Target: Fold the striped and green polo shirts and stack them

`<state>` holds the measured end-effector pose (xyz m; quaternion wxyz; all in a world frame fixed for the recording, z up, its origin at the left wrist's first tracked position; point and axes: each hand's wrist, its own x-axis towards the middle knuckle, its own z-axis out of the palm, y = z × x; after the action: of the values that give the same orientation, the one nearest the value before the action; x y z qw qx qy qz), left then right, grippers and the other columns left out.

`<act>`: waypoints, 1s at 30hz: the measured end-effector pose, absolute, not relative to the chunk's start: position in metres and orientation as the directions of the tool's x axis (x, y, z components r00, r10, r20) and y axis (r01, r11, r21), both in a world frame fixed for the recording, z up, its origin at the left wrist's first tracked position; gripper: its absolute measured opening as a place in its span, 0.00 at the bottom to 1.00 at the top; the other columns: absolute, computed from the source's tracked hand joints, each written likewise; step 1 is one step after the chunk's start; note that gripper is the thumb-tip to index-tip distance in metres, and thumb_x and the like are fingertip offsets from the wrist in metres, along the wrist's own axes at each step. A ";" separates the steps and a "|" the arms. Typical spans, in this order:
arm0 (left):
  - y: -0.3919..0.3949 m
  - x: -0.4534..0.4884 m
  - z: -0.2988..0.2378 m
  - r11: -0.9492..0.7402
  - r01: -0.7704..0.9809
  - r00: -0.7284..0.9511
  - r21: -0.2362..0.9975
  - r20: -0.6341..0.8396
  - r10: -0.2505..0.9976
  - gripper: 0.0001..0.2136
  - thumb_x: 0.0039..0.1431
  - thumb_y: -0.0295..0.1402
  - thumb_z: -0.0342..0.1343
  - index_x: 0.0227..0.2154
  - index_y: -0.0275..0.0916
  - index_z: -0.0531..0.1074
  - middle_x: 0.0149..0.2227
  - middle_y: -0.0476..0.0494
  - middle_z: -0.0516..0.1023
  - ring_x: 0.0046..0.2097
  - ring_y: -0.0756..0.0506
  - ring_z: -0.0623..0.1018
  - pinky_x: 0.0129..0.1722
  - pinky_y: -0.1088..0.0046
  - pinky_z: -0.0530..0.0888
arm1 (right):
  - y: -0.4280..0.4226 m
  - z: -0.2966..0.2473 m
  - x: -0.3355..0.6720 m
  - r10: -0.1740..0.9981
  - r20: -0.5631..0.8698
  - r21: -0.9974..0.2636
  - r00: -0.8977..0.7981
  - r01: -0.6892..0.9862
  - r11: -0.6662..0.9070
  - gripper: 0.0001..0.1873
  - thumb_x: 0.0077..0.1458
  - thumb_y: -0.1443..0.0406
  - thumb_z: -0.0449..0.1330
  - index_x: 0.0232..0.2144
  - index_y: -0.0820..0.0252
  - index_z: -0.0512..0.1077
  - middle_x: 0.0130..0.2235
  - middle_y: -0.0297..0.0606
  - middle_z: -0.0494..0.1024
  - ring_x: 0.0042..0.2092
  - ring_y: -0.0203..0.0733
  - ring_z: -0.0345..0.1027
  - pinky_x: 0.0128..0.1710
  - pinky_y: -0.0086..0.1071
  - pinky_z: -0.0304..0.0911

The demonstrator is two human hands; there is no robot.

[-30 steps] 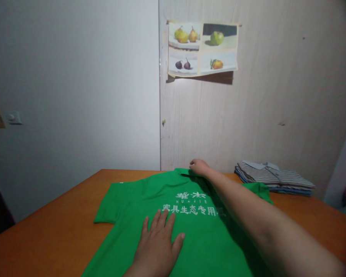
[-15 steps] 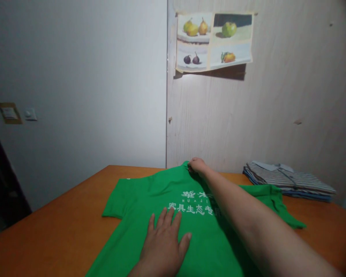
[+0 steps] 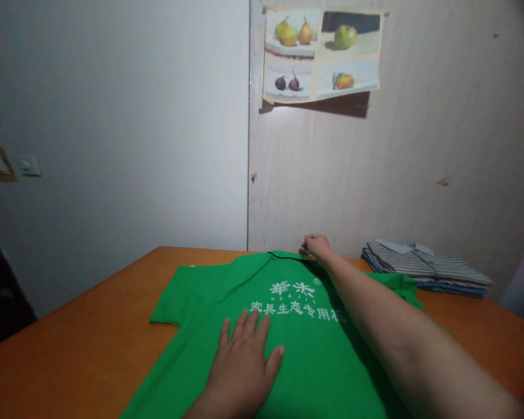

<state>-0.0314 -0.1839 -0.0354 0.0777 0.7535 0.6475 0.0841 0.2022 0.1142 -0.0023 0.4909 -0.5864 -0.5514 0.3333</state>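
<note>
A green T-shirt (image 3: 227, 297) lies spread on the table, white lettering on its chest and its collar at the far side. My left hand (image 3: 244, 361) rests flat on the shirt below the lettering, fingers spread and the thumb out to the side. Reaching across the shirt's right half, my right hand (image 3: 318, 245) is at the right end of the collar with its fingers curled in. Whether cloth is pinched between those fingertips is hidden. My right forearm covers part of the shirt's right side and right sleeve.
Folded striped and blue garments (image 3: 428, 267) form a stack at the table's far right. The orange-brown table (image 3: 82, 331) ends against a pale wall (image 3: 157, 145). A sheet of fruit pictures (image 3: 322, 55) hangs there, with a wall switch (image 3: 29, 166) at left.
My right hand has moved right along the collar, away from the raised cloth it was gripping. The collar now lies lower and more of the lettering shows. My left hand stays flat.
</note>
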 end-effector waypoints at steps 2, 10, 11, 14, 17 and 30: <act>-0.184 -0.031 -0.035 -0.148 0.964 0.147 0.219 0.018 0.989 0.32 0.66 0.53 0.39 0.69 0.45 0.58 0.73 0.43 0.50 0.73 0.36 0.49 0.70 0.41 0.44 | 0.109 0.000 0.228 0.957 0.193 -0.873 0.218 0.483 0.066 0.07 0.57 0.64 0.58 0.35 0.62 0.73 0.31 0.41 0.78 0.34 0.40 0.72 0.34 0.28 0.65; -0.183 -0.029 -0.035 -0.151 0.966 0.151 0.211 0.018 0.988 0.32 0.66 0.52 0.39 0.69 0.44 0.58 0.72 0.43 0.51 0.73 0.35 0.49 0.69 0.41 0.44 | 0.070 -0.011 0.286 0.996 0.090 -0.486 0.021 0.873 0.026 0.17 0.51 0.53 0.67 0.26 0.62 0.77 0.30 0.41 0.80 0.35 0.44 0.74 0.34 0.29 0.62; -0.183 -0.029 -0.035 -0.150 0.966 0.150 0.209 0.016 0.989 0.32 0.66 0.52 0.39 0.69 0.44 0.58 0.72 0.43 0.51 0.73 0.35 0.49 0.69 0.41 0.44 | 0.068 -0.013 0.289 0.998 0.063 -0.419 -0.005 0.907 0.031 0.16 0.52 0.53 0.66 0.27 0.61 0.78 0.31 0.41 0.81 0.35 0.43 0.74 0.34 0.28 0.62; -0.183 -0.029 -0.034 -0.148 0.968 0.148 0.205 0.015 0.989 0.33 0.66 0.53 0.39 0.69 0.44 0.58 0.72 0.44 0.51 0.73 0.36 0.48 0.70 0.41 0.44 | 0.067 -0.014 0.297 0.998 0.062 -0.265 0.024 0.964 -0.007 0.13 0.57 0.57 0.62 0.32 0.61 0.79 0.38 0.44 0.83 0.42 0.45 0.75 0.38 0.29 0.63; -0.183 -0.031 -0.036 -0.148 0.968 0.147 0.202 0.020 0.989 0.33 0.66 0.54 0.39 0.69 0.45 0.58 0.73 0.44 0.51 0.73 0.36 0.48 0.70 0.41 0.44 | 0.069 -0.016 0.304 0.983 0.097 -0.217 0.156 0.967 -0.132 0.15 0.59 0.59 0.58 0.40 0.62 0.80 0.47 0.53 0.81 0.50 0.52 0.74 0.44 0.34 0.65; -0.182 -0.031 -0.035 -0.149 0.968 0.152 0.200 0.004 0.988 0.33 0.66 0.54 0.38 0.69 0.46 0.58 0.73 0.44 0.49 0.73 0.36 0.48 0.70 0.42 0.43 | 0.076 -0.016 0.284 0.973 0.060 -0.211 0.222 0.956 -0.205 0.19 0.54 0.57 0.60 0.45 0.60 0.79 0.46 0.52 0.81 0.48 0.56 0.76 0.45 0.42 0.67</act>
<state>-0.0311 -0.1820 -0.0350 0.0750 0.7551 0.6479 0.0671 0.2843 0.0760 -0.0158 0.1018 -0.7750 -0.6222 0.0431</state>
